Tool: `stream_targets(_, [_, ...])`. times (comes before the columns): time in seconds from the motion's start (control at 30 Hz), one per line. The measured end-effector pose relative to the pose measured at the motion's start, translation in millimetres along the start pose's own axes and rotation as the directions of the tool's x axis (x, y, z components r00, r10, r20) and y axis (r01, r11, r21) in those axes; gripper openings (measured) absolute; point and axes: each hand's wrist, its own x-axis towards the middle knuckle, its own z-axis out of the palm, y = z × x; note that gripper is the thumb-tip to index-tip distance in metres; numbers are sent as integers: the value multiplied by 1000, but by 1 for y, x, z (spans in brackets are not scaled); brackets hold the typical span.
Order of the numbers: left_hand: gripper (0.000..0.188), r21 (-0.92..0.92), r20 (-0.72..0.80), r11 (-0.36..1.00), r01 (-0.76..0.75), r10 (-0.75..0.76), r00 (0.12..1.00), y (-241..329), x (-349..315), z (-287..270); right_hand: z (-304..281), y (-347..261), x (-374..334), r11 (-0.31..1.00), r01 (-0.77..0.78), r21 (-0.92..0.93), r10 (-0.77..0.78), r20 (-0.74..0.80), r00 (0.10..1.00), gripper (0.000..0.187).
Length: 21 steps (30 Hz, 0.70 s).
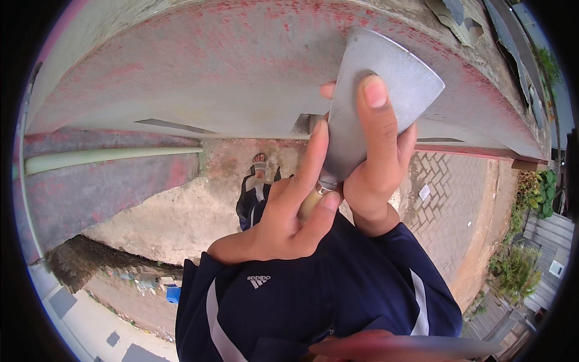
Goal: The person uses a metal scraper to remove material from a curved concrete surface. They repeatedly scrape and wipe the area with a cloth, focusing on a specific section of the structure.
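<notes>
A wide metal scraper (377,78) with a flared blade and a pale wooden handle (310,204) is held up in front of me, its broad edge toward the upper right. My left hand (286,208) is closed round the handle, with a finger stretched along the side of the blade. My right hand (381,142) grips the blade, its thumb flat on the near face and the fingers mostly hidden behind. Beyond the blade is a grey-white wall (211,72) with patchy red paint marks; whether the scraper touches it, I cannot tell.
A pale green pipe (114,158) runs along a grey ledge at the left. Peeling sheet material (461,24) hangs at the upper right. Below are a sandalled foot (259,163), patterned paving (437,211), a white scrap (424,192), plants (515,271) and a blue object (174,294).
</notes>
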Motion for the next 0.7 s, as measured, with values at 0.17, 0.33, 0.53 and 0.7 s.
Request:
stream_targets(0.17, [74,-35,-25,997,65,-66,998,1,3,-2,1,7,7,979,193,60,-193,-13,981,30])
stream_targets(0.33, [78,78,49,996,-49,46,998,-1,8,-5,1,6,5,992,98,74,-97,-9,995,29])
stream_targets(0.53, [79,42,-20,999,22,-22,1000,-1,-1,-5,4,4,1,987,83,-137,-85,-9,996,41])
stream_targets(0.7, [74,5,-101,997,71,-70,992,-6,-5,-6,5,3,3,998,-60,17,59,13,998,40])
